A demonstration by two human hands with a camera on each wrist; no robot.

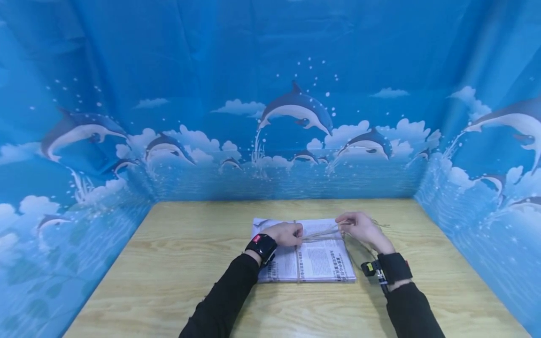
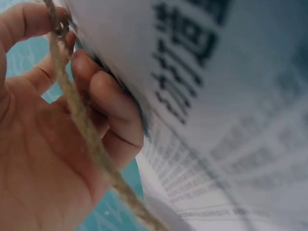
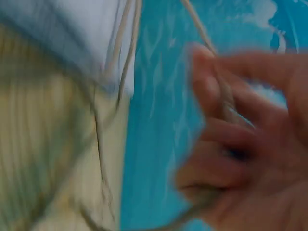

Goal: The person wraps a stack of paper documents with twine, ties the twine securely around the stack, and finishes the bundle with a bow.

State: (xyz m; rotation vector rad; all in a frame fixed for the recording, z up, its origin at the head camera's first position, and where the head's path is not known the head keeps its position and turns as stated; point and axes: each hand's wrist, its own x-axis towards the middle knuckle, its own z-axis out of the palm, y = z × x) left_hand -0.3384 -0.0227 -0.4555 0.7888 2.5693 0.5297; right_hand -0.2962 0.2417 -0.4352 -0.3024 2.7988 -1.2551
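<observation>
We see the newspaper stack (image 1: 323, 265) flat on the surface (image 1: 190, 244); the left hand (image 1: 286, 234) pinches twine (image 2: 83, 115) over it, while the right hand (image 1: 359, 227), set apart, pinches another length near its edge, presumably for tension.

A makeshift booth: dolphin-print sheets (image 1: 220, 56) (on three sides) round a wood-grain table (image 1: 190, 239).

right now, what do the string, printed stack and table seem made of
String: probably jute or similar plant fibre, matte; tan, twisted, slightly fuzzy.
Printed stack: paper, perhaps newsprint; text columns, thin sheets.
Table: wood or wood-look laminate, smooth-looking; streaky grain.
</observation>
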